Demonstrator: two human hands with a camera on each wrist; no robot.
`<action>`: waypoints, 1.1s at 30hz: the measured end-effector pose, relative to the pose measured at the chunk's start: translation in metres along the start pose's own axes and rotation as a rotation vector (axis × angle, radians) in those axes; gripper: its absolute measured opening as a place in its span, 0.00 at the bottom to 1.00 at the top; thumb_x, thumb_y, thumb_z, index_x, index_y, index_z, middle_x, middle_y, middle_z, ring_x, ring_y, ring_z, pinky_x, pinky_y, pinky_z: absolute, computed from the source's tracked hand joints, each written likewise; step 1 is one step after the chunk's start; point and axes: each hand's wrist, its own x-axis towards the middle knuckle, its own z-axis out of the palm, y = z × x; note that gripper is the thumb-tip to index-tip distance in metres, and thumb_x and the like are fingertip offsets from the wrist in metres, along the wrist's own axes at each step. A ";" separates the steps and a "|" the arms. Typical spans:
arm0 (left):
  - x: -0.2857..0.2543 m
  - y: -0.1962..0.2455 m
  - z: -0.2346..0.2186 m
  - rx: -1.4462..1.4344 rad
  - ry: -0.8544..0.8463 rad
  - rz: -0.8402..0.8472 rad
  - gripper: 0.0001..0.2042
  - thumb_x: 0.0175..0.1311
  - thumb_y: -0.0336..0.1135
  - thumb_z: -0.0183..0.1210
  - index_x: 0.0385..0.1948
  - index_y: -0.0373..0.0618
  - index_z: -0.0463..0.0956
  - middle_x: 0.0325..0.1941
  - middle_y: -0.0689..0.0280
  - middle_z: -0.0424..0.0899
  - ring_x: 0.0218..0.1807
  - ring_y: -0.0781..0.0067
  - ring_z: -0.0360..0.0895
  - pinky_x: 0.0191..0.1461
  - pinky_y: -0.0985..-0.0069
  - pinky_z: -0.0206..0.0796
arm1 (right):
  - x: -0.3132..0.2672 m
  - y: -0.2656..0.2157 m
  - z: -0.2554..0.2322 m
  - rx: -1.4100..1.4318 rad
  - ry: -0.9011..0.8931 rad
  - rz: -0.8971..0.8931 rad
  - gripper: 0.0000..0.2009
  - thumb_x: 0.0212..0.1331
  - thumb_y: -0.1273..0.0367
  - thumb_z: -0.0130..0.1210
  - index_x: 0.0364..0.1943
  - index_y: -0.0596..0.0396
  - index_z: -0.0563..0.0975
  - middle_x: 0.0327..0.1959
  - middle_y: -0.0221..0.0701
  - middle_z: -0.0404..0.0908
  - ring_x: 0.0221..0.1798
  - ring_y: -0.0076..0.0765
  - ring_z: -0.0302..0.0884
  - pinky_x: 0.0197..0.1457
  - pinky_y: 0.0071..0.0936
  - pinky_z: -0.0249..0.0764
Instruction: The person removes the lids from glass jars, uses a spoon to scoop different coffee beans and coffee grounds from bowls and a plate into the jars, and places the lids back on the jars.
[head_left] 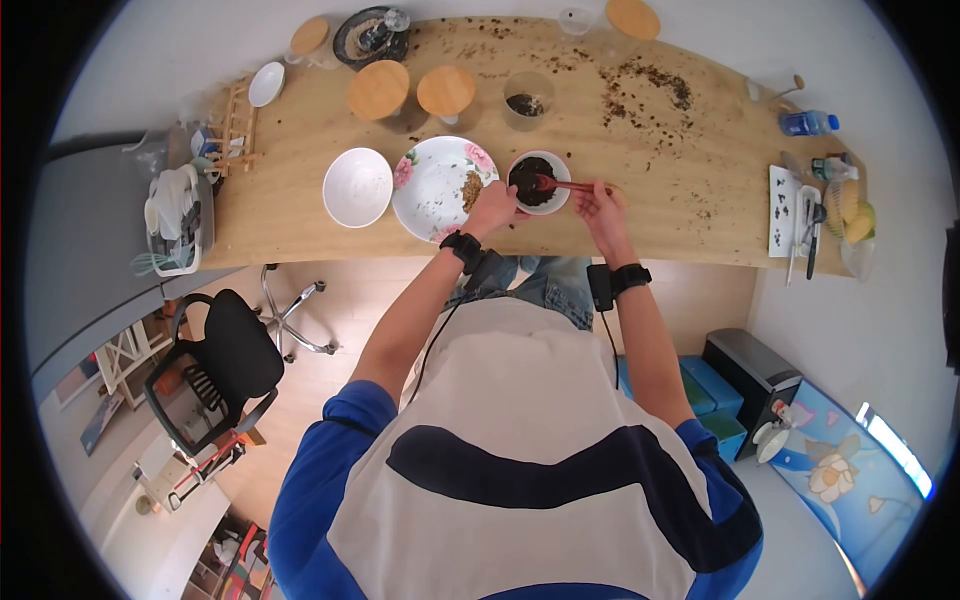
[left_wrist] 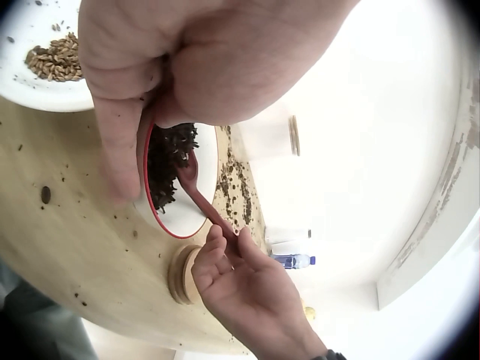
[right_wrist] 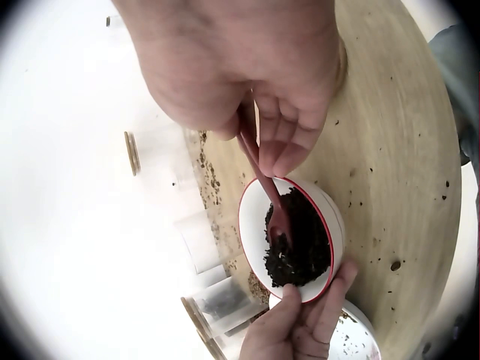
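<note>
My left hand (head_left: pixel 492 208) grips the near-left side of a white bowl (right_wrist: pixel 253 225) with a red rim, thumb at the rim and fingers against the outer wall. Dark, loose dried flakes (right_wrist: pixel 304 259) fill part of the bowl. My right hand (head_left: pixel 602 215) pinches the handle of a dark red spoon (right_wrist: pixel 259 171), whose head rests in the flakes. Left of the bowl, a floral plate (head_left: pixel 422 180) carries a small pile of brown grains (left_wrist: pixel 58 60) and scattered dark bits; my left hand overlaps its edge in the head view.
A white bowl (head_left: pixel 358 188) stands left of the plate. Behind are wood-lidded jars (head_left: pixel 446 92), a clear container (head_left: pixel 527 102) with dark contents, and a black bowl (head_left: pixel 371 40). Dark crumbs (head_left: pixel 650 90) litter the table's back right. A water bottle (head_left: pixel 808 123) lies at the right edge.
</note>
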 end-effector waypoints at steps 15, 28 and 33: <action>0.019 -0.037 0.014 -0.351 -0.161 0.011 0.17 0.67 0.35 0.42 0.31 0.22 0.68 0.32 0.45 0.78 0.34 0.52 0.80 0.36 0.69 0.75 | -0.004 -0.014 -0.012 0.069 0.042 -0.044 0.14 0.64 0.60 0.46 0.40 0.57 0.72 0.32 0.34 0.78 0.35 0.27 0.74 0.40 0.25 0.72; -0.007 -0.001 -0.002 -0.588 -0.152 -0.090 0.19 0.66 0.35 0.43 0.25 0.22 0.70 0.24 0.48 0.80 0.28 0.56 0.82 0.28 0.73 0.75 | 0.002 -0.013 -0.013 0.162 0.005 -0.002 0.14 0.64 0.61 0.45 0.41 0.58 0.71 0.33 0.35 0.76 0.36 0.28 0.72 0.42 0.25 0.70; -0.008 0.000 -0.002 -0.586 -0.145 -0.084 0.19 0.66 0.35 0.44 0.26 0.21 0.70 0.25 0.47 0.80 0.28 0.57 0.82 0.28 0.73 0.75 | 0.004 -0.012 -0.014 0.144 -0.001 0.010 0.14 0.64 0.61 0.46 0.40 0.59 0.70 0.33 0.35 0.77 0.36 0.29 0.72 0.42 0.26 0.71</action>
